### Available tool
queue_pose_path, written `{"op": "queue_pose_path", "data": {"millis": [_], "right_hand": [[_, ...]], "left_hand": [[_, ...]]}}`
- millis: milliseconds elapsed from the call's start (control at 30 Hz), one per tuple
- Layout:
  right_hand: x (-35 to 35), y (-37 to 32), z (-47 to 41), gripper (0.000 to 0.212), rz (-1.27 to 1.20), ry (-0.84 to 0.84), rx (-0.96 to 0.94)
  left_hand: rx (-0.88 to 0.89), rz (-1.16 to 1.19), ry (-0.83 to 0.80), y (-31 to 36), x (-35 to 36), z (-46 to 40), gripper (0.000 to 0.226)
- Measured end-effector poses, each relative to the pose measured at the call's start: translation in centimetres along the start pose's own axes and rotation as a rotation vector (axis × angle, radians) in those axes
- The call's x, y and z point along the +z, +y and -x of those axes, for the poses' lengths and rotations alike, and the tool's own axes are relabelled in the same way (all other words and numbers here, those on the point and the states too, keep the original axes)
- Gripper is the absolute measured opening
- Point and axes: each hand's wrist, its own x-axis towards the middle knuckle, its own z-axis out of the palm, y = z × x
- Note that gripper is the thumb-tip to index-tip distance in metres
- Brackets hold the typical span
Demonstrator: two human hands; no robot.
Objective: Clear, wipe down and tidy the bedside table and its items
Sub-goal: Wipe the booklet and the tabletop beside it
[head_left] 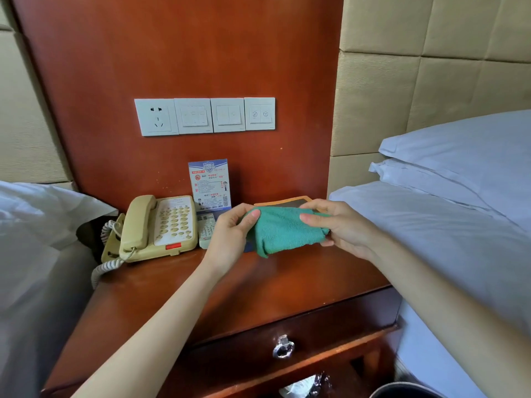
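A folded green cloth [283,229] hangs above the wooden bedside table [178,300], held at both ends. My left hand [230,239] pinches its left end and my right hand [342,228] grips its right end. A beige telephone [159,225] sits at the table's back left, its coiled cord [105,267] trailing off the left edge. Beside it lies a white remote control [206,229], partly hidden by my left hand. A printed notice card [209,185] stands against the back panel. A dark tray with an orange rim [287,201] lies behind the cloth, mostly hidden.
Beds with white linen flank the table: one on the left [31,239], one with stacked pillows [459,168] on the right. A socket and switch panel [204,116] is on the wooden back wall. Below the tabletop are a drawer with a metal pull [283,346] and a dark bin [402,391].
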Motion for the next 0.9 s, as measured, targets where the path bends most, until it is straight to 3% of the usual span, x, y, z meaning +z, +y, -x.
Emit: {"op": "queue_pose_path", "data": {"millis": [100,267,367,533,767,900], "right_hand": [[0.9,0.5,-0.5,0.026,-0.084,-0.002,0.047],[1.5,0.6,-1.0,0.028,-0.472,-0.019,0.048],[1.1,0.4,-1.0,0.029,-0.465,-0.006,-0.017],[0.4,0.6,-0.8,0.031,-0.339,0.156,-0.063],[-0.3,2.7,0.5,0.036,0.019,0.316,0.026],[-0.9,4.1,1.0,0.027,0.548,0.348,0.084]], "left_hand": [[-0.043,0.099,0.047,0.4,-0.3,0.3,0.025],[-0.057,0.178,0.173,0.8,-0.9,0.2,0.022],[-0.081,0.305,0.231,0.5,-1.9,0.1,0.022],[-0.085,0.551,0.113,-0.6,-4.1,0.2,0.025],[-0.226,0.07,-0.123,-2.5,-5.9,2.5,0.03],[-0.232,-0.392,-0.173,-2.2,-6.5,3.0,0.044]]}}
